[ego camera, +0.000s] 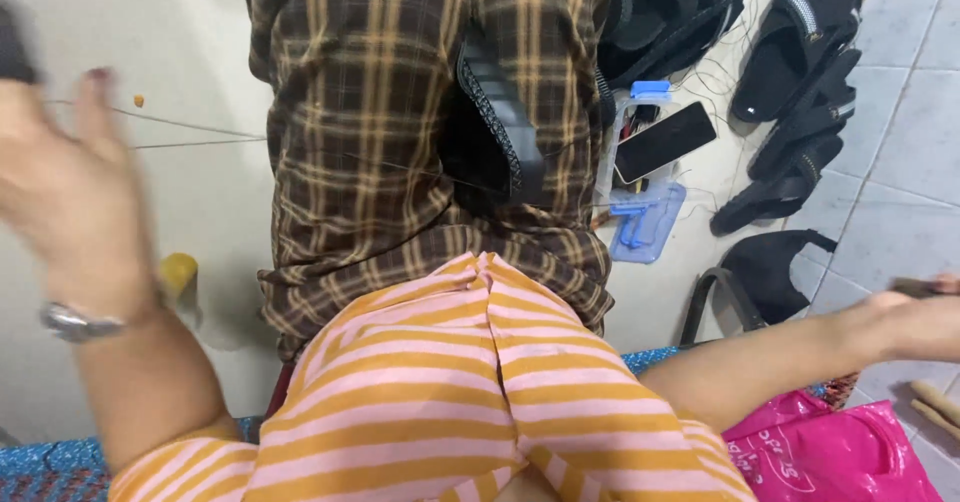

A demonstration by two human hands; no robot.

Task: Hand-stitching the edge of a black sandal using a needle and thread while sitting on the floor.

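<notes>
A black sandal sole point(495, 127) stands on the brown plaid cloth point(380, 162) over my lap. Two thin threads point(200, 134) stretch taut from it out to the left, ending at my left hand point(70, 182). That hand is raised, blurred, and wears a wristwatch point(75, 322); something dark shows at its upper edge. My right hand point(925, 312) reaches out to the far right edge of the view, closed on a small dark tool point(915, 287) that is only partly visible.
Several black sandals point(800, 52) lie on the floor at top right. Beside them is a clear plastic box holding a phone point(665, 142), with a blue lid point(645, 222). A pink plastic bag point(830, 452), wooden sticks point(935, 402) and a yellow object point(178, 272) lie nearby.
</notes>
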